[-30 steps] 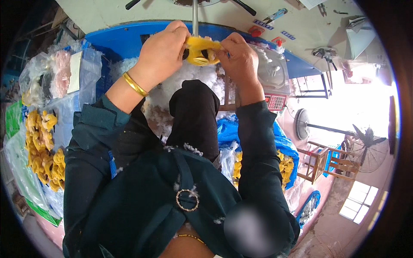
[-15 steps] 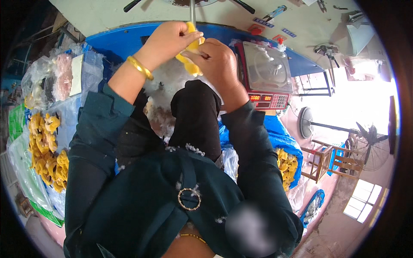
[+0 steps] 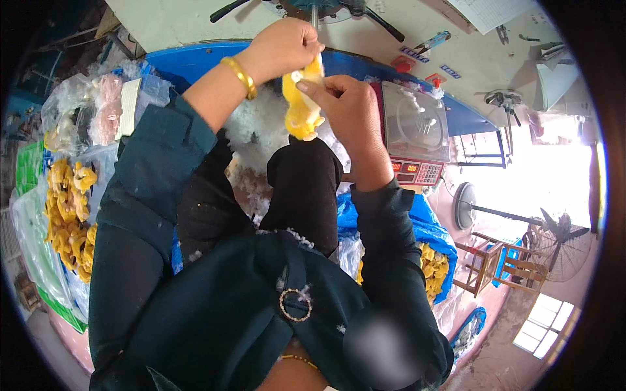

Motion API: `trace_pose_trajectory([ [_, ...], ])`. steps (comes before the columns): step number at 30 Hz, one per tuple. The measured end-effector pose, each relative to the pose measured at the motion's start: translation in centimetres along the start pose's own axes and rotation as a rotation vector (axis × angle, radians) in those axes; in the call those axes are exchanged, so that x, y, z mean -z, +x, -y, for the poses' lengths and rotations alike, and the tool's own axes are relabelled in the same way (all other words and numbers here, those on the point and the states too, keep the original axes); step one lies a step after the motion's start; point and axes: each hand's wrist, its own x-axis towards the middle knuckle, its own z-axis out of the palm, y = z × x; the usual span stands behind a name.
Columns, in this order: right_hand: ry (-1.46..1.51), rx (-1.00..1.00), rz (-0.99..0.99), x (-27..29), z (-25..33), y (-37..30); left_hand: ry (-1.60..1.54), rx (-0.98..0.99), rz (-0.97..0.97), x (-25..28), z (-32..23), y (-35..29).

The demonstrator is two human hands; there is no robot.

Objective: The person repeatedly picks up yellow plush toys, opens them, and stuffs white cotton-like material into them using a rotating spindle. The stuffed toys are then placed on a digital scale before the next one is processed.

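Note:
A small yellow plush toy [image 3: 302, 118] with a pale, whitish lower end hangs between my hands, a little below a metal tube [image 3: 314, 18]. My left hand [image 3: 287, 47], a gold bangle on its wrist, pinches the toy's upper end close to the tube. From the right, my right hand [image 3: 350, 107] grips the toy's side, its thumb pressed on the front near a small white round spot. The fingers behind the toy are hidden. Loose white stuffing [image 3: 251, 140] lies below, around my dark-trousered knees.
To the right sits a red digital scale [image 3: 415, 124] with a clear tray. Yellow plush pieces are heaped at left [image 3: 68, 218] and in a blue bag [image 3: 435, 264] at right. A pale machine panel [image 3: 469, 65] with red buttons stands ahead. A wooden chair [image 3: 479, 264] and a fan are farther right.
The plush toy has gone from slanted and bunched to hanging nearly straight, with more of its front showing. My left hand has risen slightly in the picture; the right thumb now presses on the toy.

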Motion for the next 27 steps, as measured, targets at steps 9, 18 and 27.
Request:
trace_pose_trajectory([
  [9,-0.02,0.053,-0.076,-1.3,-2.5,-1.8,0.109,0.04,-0.044,-0.8,-4.8,-5.2],
  [18,0.606,0.202,0.086,-1.6,-9.0,5.3,0.004,0.09,-0.025,-0.2,-2.1,-4.3],
  [27,-0.212,0.399,-0.541,-5.9,-1.9,-4.2,-0.071,0.09,0.08,0.2,-2.5,-4.4],
])
